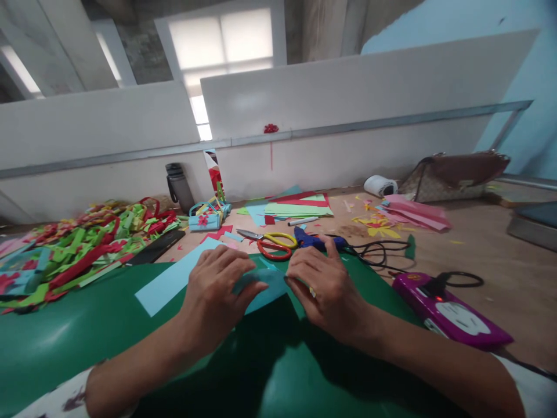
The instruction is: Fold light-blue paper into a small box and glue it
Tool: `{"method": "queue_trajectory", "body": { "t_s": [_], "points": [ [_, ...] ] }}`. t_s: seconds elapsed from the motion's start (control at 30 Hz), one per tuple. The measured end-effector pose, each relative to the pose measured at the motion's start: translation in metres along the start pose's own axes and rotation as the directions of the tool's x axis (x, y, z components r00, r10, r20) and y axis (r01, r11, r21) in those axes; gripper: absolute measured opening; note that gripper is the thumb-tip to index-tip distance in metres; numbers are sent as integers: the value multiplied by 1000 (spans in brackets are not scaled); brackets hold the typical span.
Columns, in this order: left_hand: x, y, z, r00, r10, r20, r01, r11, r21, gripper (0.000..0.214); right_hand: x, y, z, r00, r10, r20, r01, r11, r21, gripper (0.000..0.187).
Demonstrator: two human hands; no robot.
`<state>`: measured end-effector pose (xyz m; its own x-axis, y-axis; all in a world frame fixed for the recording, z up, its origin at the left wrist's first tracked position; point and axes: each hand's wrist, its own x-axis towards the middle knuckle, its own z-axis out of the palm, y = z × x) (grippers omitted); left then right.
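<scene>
A light blue paper sheet [167, 281] lies on a green cutting mat [65, 331], with its right part curled up between my hands. My left hand [217, 290] rests on the sheet, fingers bent and pressing the curled paper. From the right, my right hand [324, 287], a ring on one finger, pinches the sheet's edge. Just beyond my hands lie scissors [272, 242] with yellow and red handles and a blue glue gun [315, 240].
A heap of green and red paper strips [78, 247] fills the left. A small paper basket [206, 217], a dark bottle [178, 186], stacked coloured sheets [296, 206], pink paper [415, 212], a tape roll [380, 186], a handbag [456, 174] and a purple power strip [452, 313] with cables surround the mat.
</scene>
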<state>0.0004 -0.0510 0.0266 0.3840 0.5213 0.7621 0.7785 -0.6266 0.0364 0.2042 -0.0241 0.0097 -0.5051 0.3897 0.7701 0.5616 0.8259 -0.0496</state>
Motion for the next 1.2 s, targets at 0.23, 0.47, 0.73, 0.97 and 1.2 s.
{"method": "queue_trajectory", "body": {
  "t_s": [0.23, 0.47, 0.73, 0.97, 1.2],
  "points": [
    [7, 15, -1, 988, -21, 152, 38, 993, -113, 17, 0, -7, 2, 991, -130, -38, 131, 991, 24, 14],
    [15, 8, -7, 991, -24, 133, 48, 982, -181, 17, 18, 10, -1, 942, 65, 330, 41, 951, -305, 18],
    [15, -9, -12, 992, -113, 52, 122, 968, -220, 11, 17, 69, 12, 765, 526, 372, -154, 710, -687, 25],
    [13, -8, -17, 994, -100, -37, 89, 967, -239, 10, 6, 70, 27, 696, 564, 443, -88, 680, -728, 33],
    [16, -6, -21, 994, -40, -101, 18, 977, -212, 13, 6, 70, 27, 674, 613, 411, -151, 660, -736, 32]
  ]
}}
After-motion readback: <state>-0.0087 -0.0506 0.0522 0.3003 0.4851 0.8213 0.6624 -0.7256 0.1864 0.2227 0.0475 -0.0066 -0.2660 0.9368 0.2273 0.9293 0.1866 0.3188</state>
